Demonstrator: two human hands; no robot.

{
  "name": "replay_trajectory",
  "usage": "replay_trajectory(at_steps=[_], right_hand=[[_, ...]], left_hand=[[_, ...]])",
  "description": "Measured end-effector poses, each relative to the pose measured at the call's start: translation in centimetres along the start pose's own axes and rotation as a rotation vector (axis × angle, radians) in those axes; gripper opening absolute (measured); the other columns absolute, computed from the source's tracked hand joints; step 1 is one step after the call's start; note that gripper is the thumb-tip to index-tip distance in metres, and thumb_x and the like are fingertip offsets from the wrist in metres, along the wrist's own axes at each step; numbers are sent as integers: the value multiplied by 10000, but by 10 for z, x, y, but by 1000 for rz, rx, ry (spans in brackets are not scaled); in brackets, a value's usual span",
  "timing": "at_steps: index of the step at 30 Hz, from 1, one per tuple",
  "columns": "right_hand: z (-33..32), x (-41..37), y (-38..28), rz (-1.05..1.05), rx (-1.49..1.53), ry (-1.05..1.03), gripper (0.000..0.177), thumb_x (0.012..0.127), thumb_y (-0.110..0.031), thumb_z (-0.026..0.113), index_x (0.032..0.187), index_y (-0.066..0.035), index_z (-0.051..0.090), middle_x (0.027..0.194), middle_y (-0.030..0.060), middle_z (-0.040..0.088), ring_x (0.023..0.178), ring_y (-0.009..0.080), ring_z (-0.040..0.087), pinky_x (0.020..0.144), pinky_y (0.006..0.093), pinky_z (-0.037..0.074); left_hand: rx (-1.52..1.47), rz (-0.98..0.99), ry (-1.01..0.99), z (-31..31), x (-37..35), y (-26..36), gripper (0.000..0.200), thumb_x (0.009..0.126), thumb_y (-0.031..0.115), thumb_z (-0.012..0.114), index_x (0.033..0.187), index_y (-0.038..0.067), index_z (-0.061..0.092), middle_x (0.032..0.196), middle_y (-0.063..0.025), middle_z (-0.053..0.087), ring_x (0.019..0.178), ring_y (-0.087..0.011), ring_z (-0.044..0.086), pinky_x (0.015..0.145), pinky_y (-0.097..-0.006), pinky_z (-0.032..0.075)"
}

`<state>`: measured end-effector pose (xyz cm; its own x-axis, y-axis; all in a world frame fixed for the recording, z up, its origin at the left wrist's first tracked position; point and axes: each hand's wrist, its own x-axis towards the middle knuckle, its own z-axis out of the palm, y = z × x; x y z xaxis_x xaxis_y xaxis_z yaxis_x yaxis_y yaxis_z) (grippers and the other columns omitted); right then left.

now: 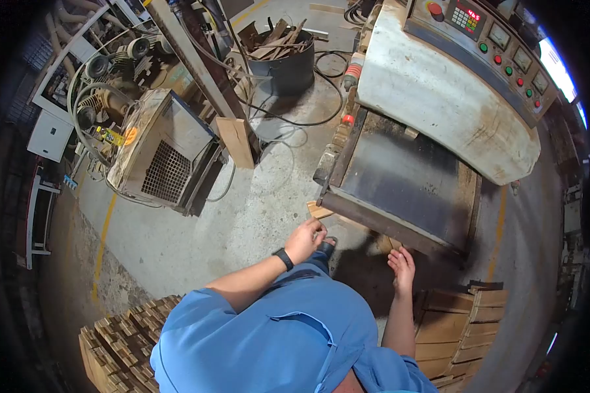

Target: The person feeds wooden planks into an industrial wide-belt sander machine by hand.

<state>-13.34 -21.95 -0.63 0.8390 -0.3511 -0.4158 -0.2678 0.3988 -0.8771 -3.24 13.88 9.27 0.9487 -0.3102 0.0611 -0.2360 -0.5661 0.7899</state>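
Note:
My left hand [305,240], with a black band on its wrist, is just short of the near left corner of the machine bed [400,177]. Its fingers are curled, and whatever they may hold is too small to make out. A light wooden piece [318,210] lies just beyond it, near the bed's corner. Below the bed's front edge, my right hand [402,263] has its fingers apart and holds nothing. The bed has a dark flat surface that runs under a pale, stained machine hood [446,92].
Stacked wooden pieces [128,340] stand at the lower left, and more stacked boards [462,327] at the lower right. A control panel [485,46] tops the machine. Further off are a black bin [283,71] of scrap wood, a slanted post [200,65] and a grated metal box [167,154].

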Motion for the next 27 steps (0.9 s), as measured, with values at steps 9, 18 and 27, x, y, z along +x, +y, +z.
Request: replay_trajectory(at_steps=[9,18,27], right_hand=[[14,-92,95,222,-36,68,369,963,-146,614,1295,-9,532,1089,152,691,876,194,686,730,308,566],[159,-71,135,218,-59,200,390,951,-147,631,1295,-1,519,1070,148,690,861,176,678,733,303,569],[279,-76,162,332,-37,180,392,971,-193,610,1302,-2,526,1106,145,682,935,194,676,806,326,562]], left_hand=[[760,436,310,-197,192,-64,449,759,155,753,1157,53,571,1215,-184,555,1169,-377,507,1018,-451,419],[1571,170,139,-363,440,-190,447,935,250,477,1348,103,559,1440,-136,510,1367,-358,411,1145,-577,210],[1373,61,-826,-234,346,-355,303,937,218,520,1129,132,737,1172,-102,709,1039,-302,695,795,-474,555]])
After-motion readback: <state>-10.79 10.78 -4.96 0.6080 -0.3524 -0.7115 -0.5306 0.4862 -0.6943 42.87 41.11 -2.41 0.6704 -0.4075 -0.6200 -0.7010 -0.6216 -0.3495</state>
